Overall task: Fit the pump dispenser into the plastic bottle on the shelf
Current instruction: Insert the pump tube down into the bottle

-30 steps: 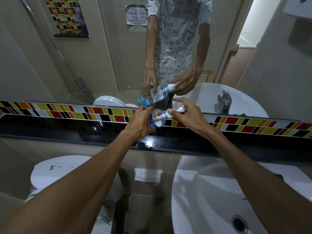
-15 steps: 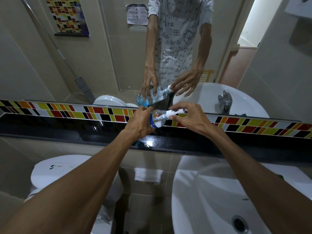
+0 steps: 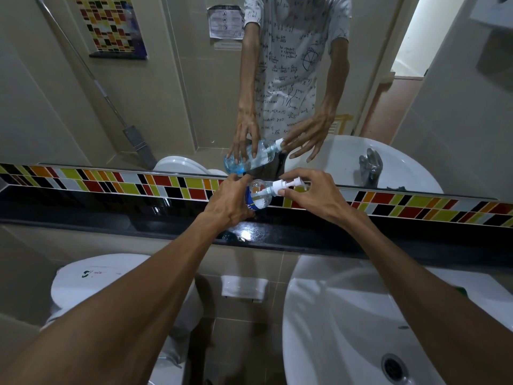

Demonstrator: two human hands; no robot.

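Gripped in the left hand (image 3: pixel 226 202), the plastic bottle (image 3: pixel 256 197) tilts over the black shelf (image 3: pixel 116 215), neck pointing toward three o'clock. His right hand (image 3: pixel 313 198) pinches the pump dispenser (image 3: pixel 280 186) at its collar. It looks seated in the neck; probably only tightening remains.

White sink (image 3: pixel 319 315), toilet (image 3: pixel 91 276), mirror (image 3: pixel 166 107) above tile strip (image 3: pixel 111 183)

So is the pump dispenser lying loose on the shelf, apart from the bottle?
No, the pump dispenser sits in the neck of the bottle, with the right hand on its collar.
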